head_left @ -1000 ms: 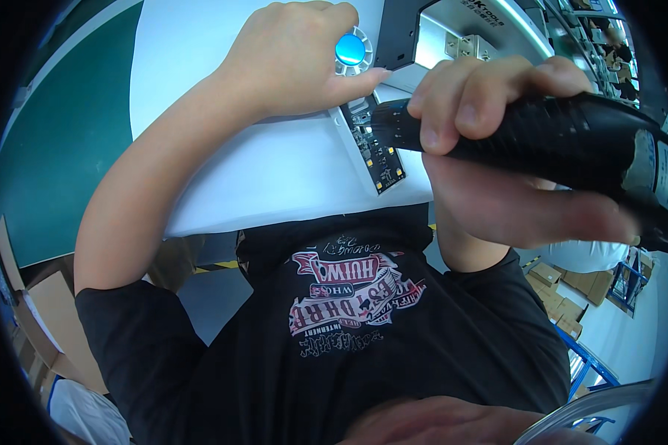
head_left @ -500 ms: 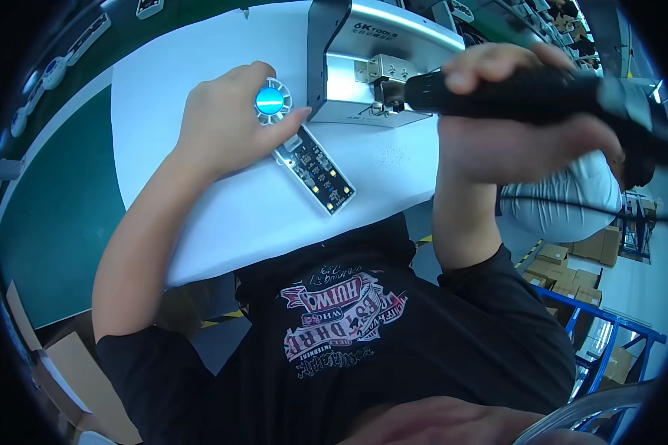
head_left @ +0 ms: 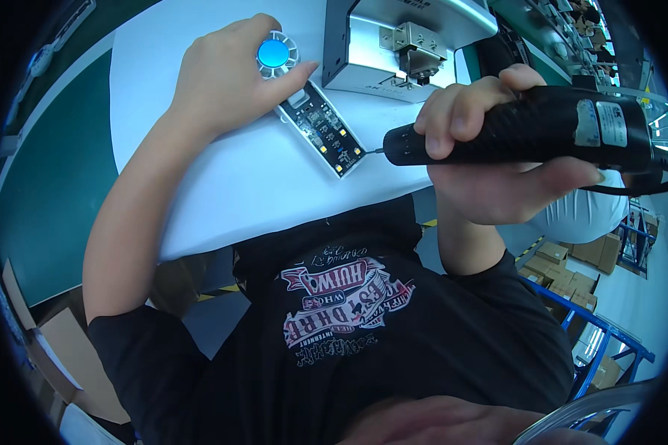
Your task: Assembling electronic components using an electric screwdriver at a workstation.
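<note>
While the thumb and forefinger of your left hand (head_left: 226, 78) are parting around a ribbed ring (head_left: 293, 58), the crook between them is gripping it, and your other left fingers are curling out of sight behind the hand. The ring is circling a glossy blue disc (head_left: 273, 53) at the far end of a slim white device (head_left: 312, 111). Your right hand (head_left: 490, 185) is closing round a black electric screwdriver (head_left: 527, 126), its fingers bunching together over the top and its thumb lying along the underside.

From the screwdriver's nose, a thin bit (head_left: 375, 151) is reaching the right corner of the device's near end; whether it is sitting in a screw is too small to tell. Along the device, a dark circuit board (head_left: 330, 133) is facing up, showing small yellow squares toward that end.

The device is lying aslant on a white sheet (head_left: 223, 193), which is covering the green worktop (head_left: 52, 200) up to its near edge. Beyond the device, farther from that edge and to the right, a metal machine (head_left: 367, 59) is standing. Past the worktop's right side, cardboard boxes (head_left: 564, 285) and a blue rack (head_left: 601, 341) are standing on the floor.
</note>
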`<state>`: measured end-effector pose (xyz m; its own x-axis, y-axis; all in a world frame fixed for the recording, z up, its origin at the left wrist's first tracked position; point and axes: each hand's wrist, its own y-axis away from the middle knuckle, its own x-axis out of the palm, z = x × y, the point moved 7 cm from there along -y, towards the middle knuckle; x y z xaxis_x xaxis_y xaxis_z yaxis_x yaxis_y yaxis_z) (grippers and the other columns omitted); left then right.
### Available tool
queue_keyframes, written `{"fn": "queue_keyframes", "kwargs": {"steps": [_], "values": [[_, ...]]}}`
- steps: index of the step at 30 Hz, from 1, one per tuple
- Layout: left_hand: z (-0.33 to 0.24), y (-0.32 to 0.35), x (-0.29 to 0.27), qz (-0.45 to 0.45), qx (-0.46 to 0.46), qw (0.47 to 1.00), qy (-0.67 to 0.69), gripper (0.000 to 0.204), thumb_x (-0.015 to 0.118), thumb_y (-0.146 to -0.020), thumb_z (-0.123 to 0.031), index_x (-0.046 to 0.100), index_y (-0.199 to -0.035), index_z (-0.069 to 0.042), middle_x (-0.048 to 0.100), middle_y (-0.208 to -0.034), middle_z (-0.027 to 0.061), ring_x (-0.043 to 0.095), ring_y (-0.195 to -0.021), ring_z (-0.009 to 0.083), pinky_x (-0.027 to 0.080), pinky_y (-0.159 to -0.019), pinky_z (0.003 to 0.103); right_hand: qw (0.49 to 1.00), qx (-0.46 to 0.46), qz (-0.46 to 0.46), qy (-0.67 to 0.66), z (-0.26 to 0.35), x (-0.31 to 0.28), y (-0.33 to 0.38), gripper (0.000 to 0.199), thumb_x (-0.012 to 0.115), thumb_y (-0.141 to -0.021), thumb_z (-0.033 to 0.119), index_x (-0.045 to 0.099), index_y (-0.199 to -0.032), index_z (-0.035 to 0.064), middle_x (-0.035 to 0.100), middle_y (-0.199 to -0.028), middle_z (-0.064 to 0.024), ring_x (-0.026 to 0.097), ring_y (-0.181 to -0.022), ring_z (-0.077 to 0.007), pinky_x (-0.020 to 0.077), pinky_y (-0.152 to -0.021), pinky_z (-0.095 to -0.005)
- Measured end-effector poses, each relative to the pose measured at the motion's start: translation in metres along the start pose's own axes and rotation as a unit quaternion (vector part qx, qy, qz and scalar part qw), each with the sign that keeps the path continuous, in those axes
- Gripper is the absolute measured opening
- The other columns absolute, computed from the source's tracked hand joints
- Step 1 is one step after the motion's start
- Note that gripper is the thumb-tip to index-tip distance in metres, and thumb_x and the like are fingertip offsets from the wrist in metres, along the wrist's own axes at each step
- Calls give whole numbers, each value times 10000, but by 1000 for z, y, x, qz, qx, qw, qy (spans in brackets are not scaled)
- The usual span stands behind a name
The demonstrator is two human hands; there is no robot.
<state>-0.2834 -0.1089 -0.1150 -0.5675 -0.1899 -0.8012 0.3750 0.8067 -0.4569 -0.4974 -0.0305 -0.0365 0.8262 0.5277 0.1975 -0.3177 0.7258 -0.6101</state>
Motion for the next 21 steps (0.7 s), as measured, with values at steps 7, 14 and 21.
{"fn": "queue_keyframes", "kwargs": {"steps": [7, 14, 21], "values": [[-11, 2, -5, 1, 4, 1000, 23, 526, 799, -818, -484, 708, -1065, -28, 751, -907, 157, 743, -802, 321, 580, -708, 379, 999, 2, 34, 8, 9, 12, 7, 1022, 374, -902, 885, 452, -1458, 30, 648, -935, -99, 636, -709, -200, 505, -687, -381], [-10, 0, -8, 6, -11, 999, 43, 534, 776, -815, -512, 715, -1035, -30, 749, -907, 162, 742, -817, 344, 585, -731, 411, 1000, -23, 13, 0, 34, -1, -8, 1042, 395, -886, 896, 439, -1474, 36, 620, -914, -79, 623, -704, -194, 507, -713, -392], [-2, -7, -7, 10, -21, 999, 32, 590, 786, -799, -540, 714, -1071, -21, 751, -908, 157, 741, -835, 352, 586, -753, 413, 998, -20, -25, -50, 22, 8, -11, 1003, 416, -906, 867, 470, -1453, 28, 599, -902, -70, 606, -712, -193, 505, -736, -398]]}}
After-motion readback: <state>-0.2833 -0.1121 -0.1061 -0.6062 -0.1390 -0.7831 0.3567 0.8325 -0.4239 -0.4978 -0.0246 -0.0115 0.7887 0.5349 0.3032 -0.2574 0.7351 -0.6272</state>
